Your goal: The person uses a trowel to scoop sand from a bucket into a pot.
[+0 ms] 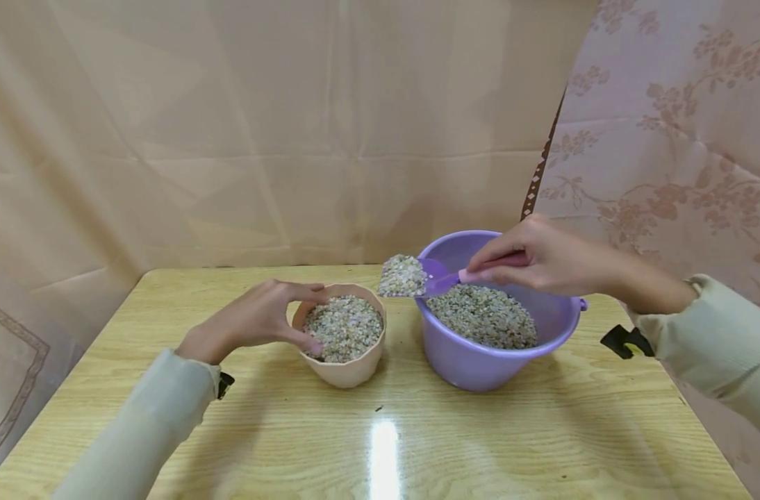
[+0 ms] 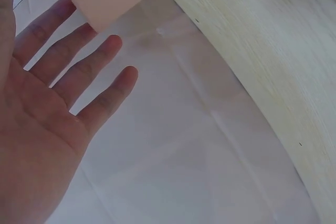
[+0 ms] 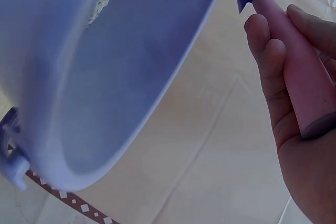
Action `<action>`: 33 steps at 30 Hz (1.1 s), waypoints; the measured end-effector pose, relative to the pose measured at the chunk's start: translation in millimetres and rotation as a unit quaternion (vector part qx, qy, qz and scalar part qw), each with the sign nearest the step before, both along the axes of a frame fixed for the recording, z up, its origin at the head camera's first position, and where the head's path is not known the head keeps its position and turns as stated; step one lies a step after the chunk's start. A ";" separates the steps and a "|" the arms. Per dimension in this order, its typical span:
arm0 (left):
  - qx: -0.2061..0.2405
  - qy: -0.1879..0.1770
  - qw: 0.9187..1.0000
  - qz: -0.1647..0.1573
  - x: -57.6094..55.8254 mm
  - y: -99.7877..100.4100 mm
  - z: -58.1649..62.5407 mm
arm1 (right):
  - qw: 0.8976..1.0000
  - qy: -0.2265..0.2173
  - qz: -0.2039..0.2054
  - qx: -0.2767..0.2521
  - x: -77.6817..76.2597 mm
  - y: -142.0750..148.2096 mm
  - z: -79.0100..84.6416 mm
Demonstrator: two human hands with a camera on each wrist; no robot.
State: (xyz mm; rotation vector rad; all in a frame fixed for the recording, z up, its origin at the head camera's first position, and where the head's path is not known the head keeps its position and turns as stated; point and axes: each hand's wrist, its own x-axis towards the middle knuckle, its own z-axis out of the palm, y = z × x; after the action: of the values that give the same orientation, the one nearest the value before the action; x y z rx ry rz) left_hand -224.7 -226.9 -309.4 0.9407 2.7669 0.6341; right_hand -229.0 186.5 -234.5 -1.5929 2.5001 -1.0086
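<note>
My right hand (image 1: 530,260) grips the pink handle (image 3: 296,61) of a small purple trowel (image 1: 439,276). The trowel's blade carries a heap of pale gravel (image 1: 403,276), held level over the left rim of a purple bucket (image 1: 470,364). More gravel (image 1: 489,316) lies inside that bucket. With thumb and forefinger, my left hand (image 1: 258,316) holds the left side of a peach pot (image 1: 349,373), thumb over its near rim. Gravel (image 1: 344,328) fills the pot almost to the top. In the left wrist view the other fingers (image 2: 86,72) spread out beside the pot.
Both containers stand on a light wooden table (image 1: 292,444), the pot left of the bucket with a narrow gap between. Behind the table hangs a beige curtain (image 1: 305,139), and a floral cloth (image 1: 680,153) hangs at the right. A bucket handle lug (image 1: 583,304) sticks out at the right.
</note>
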 end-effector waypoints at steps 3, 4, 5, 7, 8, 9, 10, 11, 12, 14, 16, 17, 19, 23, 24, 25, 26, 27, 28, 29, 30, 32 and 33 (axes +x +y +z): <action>0.005 0.006 1.000 -0.002 1.1 -2.5 -1.6 | 1.000 0.004 0.008 0.002 -0.8 -4.5 -0.2; 0.006 0.009 1.000 -0.001 1.8 -3.2 -2.0 | 1.000 0.009 0.011 0.002 -1.3 -6.5 -0.6; 0.008 0.013 1.000 0.000 2.2 -4.0 -2.3 | 1.000 0.015 0.015 0.003 -1.7 -8.6 -1.2; 0.011 0.022 1.000 0.001 3.2 -5.6 -3.0 | 1.000 0.021 0.022 0.001 -2.7 -13.0 -2.5; 0.012 0.025 1.000 0.001 3.9 -6.2 -3.2 | 0.999 0.023 0.026 0.001 -3.2 -15.1 -3.2; 0.013 0.029 0.999 0.000 4.4 -6.8 -3.3 | 0.999 0.026 0.029 0.001 -3.8 -17.1 -3.7; 0.013 0.031 0.999 0.000 4.8 -7.4 -3.5 | 0.999 0.026 0.030 0.002 -4.3 -18.8 -4.1; 0.014 0.034 0.999 -0.002 5.1 -7.9 -3.7 | 0.999 0.026 0.033 0.002 -4.6 -20.4 -4.4; 0.013 0.036 0.999 -0.003 5.3 -8.4 -4.0 | 0.999 0.024 0.035 0.003 -4.7 -21.8 -4.4; 0.010 0.042 0.999 -0.004 5.7 -9.8 -4.4 | 0.999 0.024 0.037 0.011 -4.6 -24.7 -4.2; 0.008 0.045 0.999 -0.004 6.2 -10.6 -4.5 | 0.999 0.026 0.040 0.018 -4.9 -28.0 -4.7; 0.008 0.048 0.999 -0.004 6.4 -11.0 -4.7 | 0.999 0.027 0.043 0.021 -5.0 -29.9 -4.9; 0.009 0.049 0.999 -0.002 6.9 -11.8 -5.2 | 0.998 0.030 0.043 0.027 -5.4 -33.8 -5.6; 0.014 0.056 0.998 -0.006 7.0 -12.7 -7.4 | 0.998 0.031 0.046 0.034 -5.4 -41.5 -6.5; 0.014 0.058 0.998 -0.007 7.2 -12.9 -7.7 | 0.998 0.029 0.045 0.038 -5.0 -43.4 -6.2; 0.014 0.061 0.998 -0.009 7.2 -12.7 -8.2 | 0.998 0.027 0.044 0.040 -4.6 -45.3 -5.7; 0.015 0.064 0.998 -0.012 7.2 -12.4 -8.6 | 0.998 0.025 0.044 0.043 -4.1 -47.3 -5.1; 0.014 0.066 0.998 -0.013 7.4 -12.2 -8.7 | 0.998 0.024 0.043 0.047 -3.6 -49.3 -4.4; 0.013 0.067 0.998 -0.012 7.7 -11.9 -8.7 | 0.998 0.022 0.042 0.049 -3.2 -51.1 -3.8; 0.013 0.066 0.998 -0.011 8.1 -11.5 -8.5 | 0.998 0.019 0.043 0.052 -2.9 -53.0 -3.2; 0.011 0.066 0.998 -0.010 8.4 -11.2 -8.3 | 0.997 0.019 0.044 0.055 -2.6 -54.9 -2.7; 0.010 0.066 0.998 -0.007 8.9 -10.6 -8.0 | 0.997 0.019 0.046 0.060 -2.4 -58.5 -2.2; 0.009 0.066 0.998 -0.005 9.1 -10.4 -7.9 | 0.997 0.018 0.048 0.062 -2.6 -59.9 -2.4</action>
State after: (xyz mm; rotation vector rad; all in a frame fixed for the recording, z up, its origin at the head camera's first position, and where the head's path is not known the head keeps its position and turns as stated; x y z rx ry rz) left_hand -215.5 -237.3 -317.3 1.0351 2.8735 0.6179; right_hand -231.6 126.6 -236.9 -1.6912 2.4281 -0.8048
